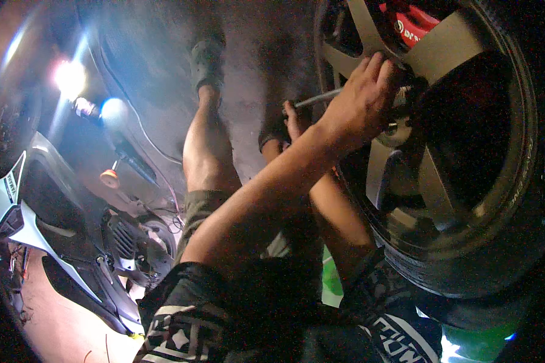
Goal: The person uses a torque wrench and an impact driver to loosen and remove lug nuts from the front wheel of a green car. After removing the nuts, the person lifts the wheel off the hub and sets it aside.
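Observation:
A car wheel (433, 224) with bronze-coloured spokes and a black tyre (466, 272) stands at the right, a red brake caliper (409, 25) showing between the spokes. My left hand (366, 94) reaches across to the wheel's middle, its fingers curled in front of the hub. A thin grey metal bar, like a wrench handle (318, 99), runs from behind this hand out to the left. My right hand (293, 124) is closed round the bar's outer end, with my forearms crossed. The bar's wheel-side end is hidden behind my left hand, as is whatever it meets there.
A white and black motorcycle (72, 242) stands at the left. Above it shines a bright lamp (70, 78), and a cable (142, 130) trails over the dark floor (157, 72). My bare leg (209, 151) stretches out between motorcycle and wheel. Something green (331, 278) shows beneath my arm.

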The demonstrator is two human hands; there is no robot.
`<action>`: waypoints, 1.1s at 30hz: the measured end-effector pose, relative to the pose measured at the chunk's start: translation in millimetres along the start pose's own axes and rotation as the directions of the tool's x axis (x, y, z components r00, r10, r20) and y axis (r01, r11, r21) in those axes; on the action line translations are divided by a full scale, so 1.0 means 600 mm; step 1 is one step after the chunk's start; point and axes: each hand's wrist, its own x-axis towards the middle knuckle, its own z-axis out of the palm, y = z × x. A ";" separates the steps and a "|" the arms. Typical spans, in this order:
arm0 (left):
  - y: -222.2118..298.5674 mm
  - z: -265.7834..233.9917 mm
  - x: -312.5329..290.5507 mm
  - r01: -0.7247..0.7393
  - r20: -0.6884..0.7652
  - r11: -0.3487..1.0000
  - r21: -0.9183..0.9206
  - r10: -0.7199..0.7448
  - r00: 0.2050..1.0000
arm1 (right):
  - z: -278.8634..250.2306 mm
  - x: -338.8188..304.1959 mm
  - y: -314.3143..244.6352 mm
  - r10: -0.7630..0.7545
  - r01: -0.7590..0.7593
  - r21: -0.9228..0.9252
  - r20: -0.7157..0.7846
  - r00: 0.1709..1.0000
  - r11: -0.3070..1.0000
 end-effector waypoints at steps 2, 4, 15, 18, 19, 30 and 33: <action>-0.002 -0.003 0.006 0.005 0.017 0.999 0.032 -0.005 1.000 | -0.008 0.027 -0.004 0.022 -0.022 0.002 -0.034 0.999 1.000; -0.013 -0.008 0.013 0.065 0.098 0.993 -0.099 -0.055 0.994 | -0.012 0.039 -0.004 0.040 -0.040 0.004 -0.052 0.998 0.999; -0.013 0.012 0.022 -0.100 -0.080 0.995 -0.017 0.098 0.992 | -0.028 0.029 0.004 0.028 -0.029 -0.005 -0.065 0.997 1.000; -0.018 0.019 0.025 -0.231 -0.102 0.971 0.058 0.236 0.966 | -0.031 0.036 0.013 0.025 -0.025 0.000 -0.065 0.998 1.000; -0.015 0.024 0.023 -0.181 -0.103 0.983 -0.019 0.178 0.979 | -0.032 0.037 0.019 0.029 -0.028 0.008 -0.064 0.998 1.000; -0.017 0.043 0.039 0.067 -0.376 0.989 0.135 -0.011 0.926 | -0.040 0.028 0.054 0.022 -0.018 0.060 -0.069 0.997 0.998; -0.025 0.034 0.042 -0.001 -0.371 0.967 0.256 0.099 0.923 | -0.046 0.020 0.063 0.014 -0.009 0.063 -0.066 0.998 0.998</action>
